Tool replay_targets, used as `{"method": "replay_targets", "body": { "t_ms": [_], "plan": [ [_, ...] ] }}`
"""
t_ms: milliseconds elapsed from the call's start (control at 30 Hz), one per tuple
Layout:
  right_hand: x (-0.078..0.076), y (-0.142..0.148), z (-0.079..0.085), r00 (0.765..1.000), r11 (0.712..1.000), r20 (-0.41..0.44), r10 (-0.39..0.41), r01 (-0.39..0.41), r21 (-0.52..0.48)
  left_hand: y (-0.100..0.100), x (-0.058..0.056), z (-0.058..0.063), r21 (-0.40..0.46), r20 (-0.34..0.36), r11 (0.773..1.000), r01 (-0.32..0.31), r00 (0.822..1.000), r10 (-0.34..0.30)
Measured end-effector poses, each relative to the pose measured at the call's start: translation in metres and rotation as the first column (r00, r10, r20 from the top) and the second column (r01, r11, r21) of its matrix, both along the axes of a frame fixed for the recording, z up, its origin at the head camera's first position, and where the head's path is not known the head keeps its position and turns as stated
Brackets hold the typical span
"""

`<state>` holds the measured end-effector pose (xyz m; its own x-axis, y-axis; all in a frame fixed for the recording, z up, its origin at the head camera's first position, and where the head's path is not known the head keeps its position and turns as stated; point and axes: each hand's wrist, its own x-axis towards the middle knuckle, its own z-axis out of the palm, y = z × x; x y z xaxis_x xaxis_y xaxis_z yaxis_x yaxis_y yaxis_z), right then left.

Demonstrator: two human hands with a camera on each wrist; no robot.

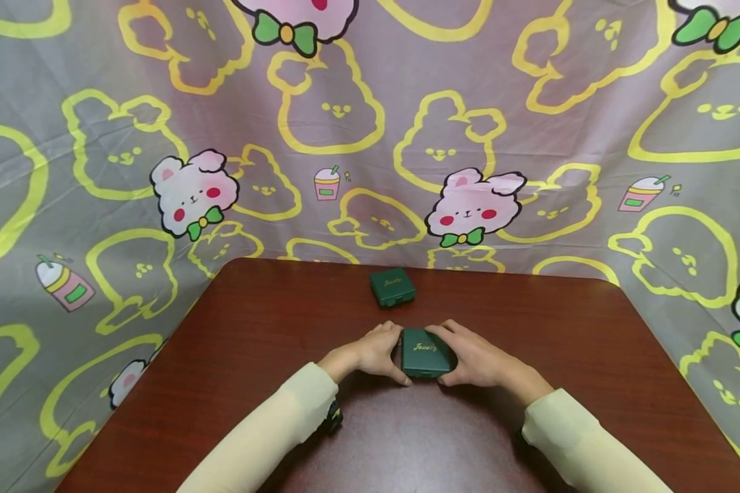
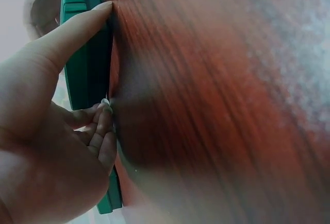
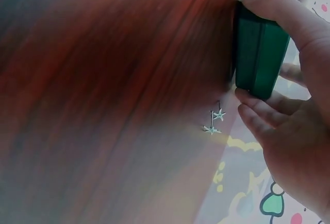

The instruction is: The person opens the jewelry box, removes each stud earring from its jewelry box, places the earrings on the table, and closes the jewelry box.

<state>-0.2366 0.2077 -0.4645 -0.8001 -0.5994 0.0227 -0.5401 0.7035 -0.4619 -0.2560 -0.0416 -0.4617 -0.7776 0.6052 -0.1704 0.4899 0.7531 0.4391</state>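
Observation:
A closed green jewelry box (image 1: 427, 355) with gold lettering on its lid lies flat on the table between both hands. My left hand (image 1: 377, 350) holds its left side, the thumb near the front corner and the fingers toward the back. On the opposite side my right hand (image 1: 476, 357) grips it likewise, thumb at the front. The left wrist view shows the box's green side wall (image 2: 86, 69) with the left thumb across its front end. Two small silvery star-shaped earrings (image 3: 212, 122) lie on the table past the right fingertips in the right wrist view.
Farther back stands a second closed green jewelry box (image 1: 392, 287), slightly turned. The brown wooden table (image 1: 271, 301) has rounded far corners. A grey curtain (image 1: 370, 123) with cartoon bears hangs behind and along its sides.

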Motion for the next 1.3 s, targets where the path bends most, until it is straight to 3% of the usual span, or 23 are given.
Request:
{"method": "replay_targets", "body": {
  "t_ms": [333, 533, 767, 1100, 1300],
  "plan": [
    [0.000, 0.009, 0.020, 0.998, 0.997, -0.045, -0.051, 0.048, -0.053, -0.002, -0.001, 0.002, 0.026, -0.013, 1.000, 0.005, 1.000, -0.005],
    [-0.001, 0.019, 0.037, 0.994, 0.995, -0.079, -0.079, 0.074, -0.066, -0.005, 0.000, 0.004, -0.008, -0.050, 0.999, 0.044, 0.998, -0.045],
    [-0.001, 0.034, 0.050, 0.989, 0.990, -0.088, -0.122, 0.115, -0.079, -0.006, 0.005, 0.011, -0.039, -0.093, 0.998, 0.042, 0.995, -0.046],
    [-0.005, 0.054, 0.050, 0.980, 0.986, -0.122, -0.156, 0.148, -0.075, -0.003, 0.009, 0.010, -0.097, -0.155, 0.995, 0.038, 0.986, -0.053],
    [-0.013, 0.074, 0.040, 0.968, 0.974, -0.126, -0.218, 0.208, -0.088, -0.001, 0.013, 0.010, -0.146, -0.165, 0.989, 0.034, 0.985, -0.058]
  ]
}}
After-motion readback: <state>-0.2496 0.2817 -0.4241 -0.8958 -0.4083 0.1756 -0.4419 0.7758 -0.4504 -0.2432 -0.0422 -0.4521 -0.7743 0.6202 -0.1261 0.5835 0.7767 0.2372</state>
